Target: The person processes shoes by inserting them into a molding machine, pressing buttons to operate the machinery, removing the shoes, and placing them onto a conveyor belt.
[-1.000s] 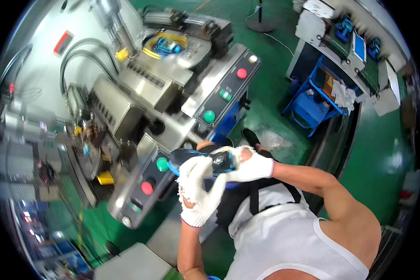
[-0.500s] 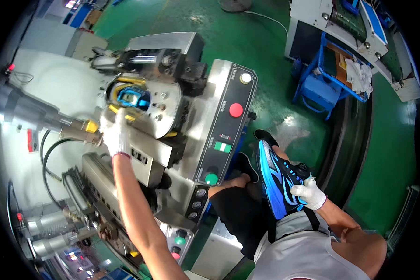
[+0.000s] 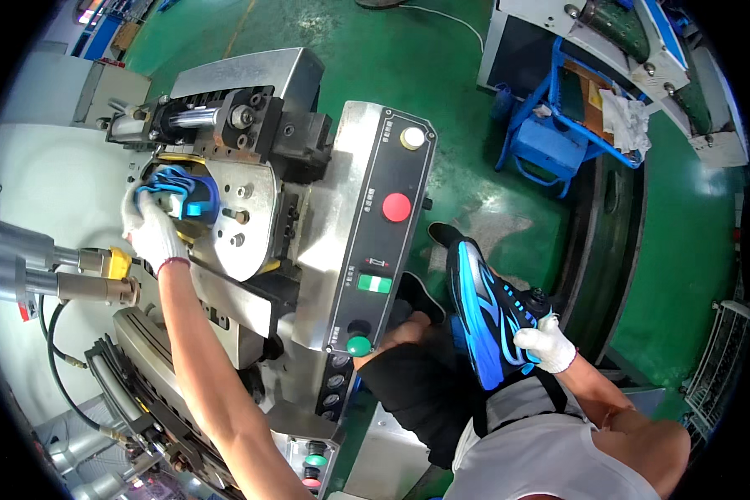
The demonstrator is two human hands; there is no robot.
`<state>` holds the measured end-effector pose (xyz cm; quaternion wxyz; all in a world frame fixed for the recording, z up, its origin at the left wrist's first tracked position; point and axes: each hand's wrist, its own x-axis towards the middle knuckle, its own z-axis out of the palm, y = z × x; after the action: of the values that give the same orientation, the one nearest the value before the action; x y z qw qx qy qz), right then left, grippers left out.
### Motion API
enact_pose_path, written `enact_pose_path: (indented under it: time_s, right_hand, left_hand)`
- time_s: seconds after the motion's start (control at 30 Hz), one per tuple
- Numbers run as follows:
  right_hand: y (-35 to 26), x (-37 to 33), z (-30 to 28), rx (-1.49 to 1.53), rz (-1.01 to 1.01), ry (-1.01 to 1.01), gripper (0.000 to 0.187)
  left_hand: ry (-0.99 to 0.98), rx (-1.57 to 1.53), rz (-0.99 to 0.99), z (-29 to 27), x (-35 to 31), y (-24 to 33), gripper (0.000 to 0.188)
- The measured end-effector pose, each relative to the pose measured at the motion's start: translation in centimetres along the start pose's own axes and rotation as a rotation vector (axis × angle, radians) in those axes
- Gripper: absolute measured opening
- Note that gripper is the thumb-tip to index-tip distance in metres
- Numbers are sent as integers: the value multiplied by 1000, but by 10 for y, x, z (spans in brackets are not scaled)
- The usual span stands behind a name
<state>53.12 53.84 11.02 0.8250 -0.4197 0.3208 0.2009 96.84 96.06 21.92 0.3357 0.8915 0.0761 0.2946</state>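
My left hand, in a white knit glove, is at the machine on the left. Its fingers close around the near side of a blue shoe set in the machine's opening; part of that shoe is hidden by the glove and the metal plate. At my lap, my right hand, gloved too, grips a black and blue sneaker by its collar end. This sneaker stands on its end, tilted, with its toe pointing away from me.
A control panel with a red button and green buttons lies between the machine and my legs. Metal cylinders stick out near my left hand. A blue cart with a white cloth stands at the far right.
My left hand has moved from beside the yellow pads onto the blue shoe in the machine, which now shows more of its upper. My right hand keeps its hold on the sneaker.
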Motion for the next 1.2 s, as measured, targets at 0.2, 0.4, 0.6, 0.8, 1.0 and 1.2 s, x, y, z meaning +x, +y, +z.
enact_pose_path:
  time_s: [0.2, 0.4, 0.6, 0.8, 1.0, 1.2]
  right_hand:
    - [17, 10, -8, 64, -200, 26, 63]
    - [-63, 37, 99, -248, -606, -83, 56]
    - [-179, 91, 270, -961, -985, -170, 66]
    - [-221, 181, 472, -1473, -992, -255, 66]
    - [-150, 297, 507, -1975, -1017, -85, 61]
    - [-148, 270, 516, -1973, -1000, -151, 59]
  left_hand:
    - [211, -307, 68, -99, -89, 126, 29]
    - [-117, -537, 415, -205, -264, 111, 11]
    - [-808, -541, -4, -244, -439, 52, 35]
    - [-753, -391, -139, -277, -511, 38, 28]
    - [-795, -567, -232, -272, -515, 22, 26]
    - [-842, -558, -205, -271, -514, 10, 27]
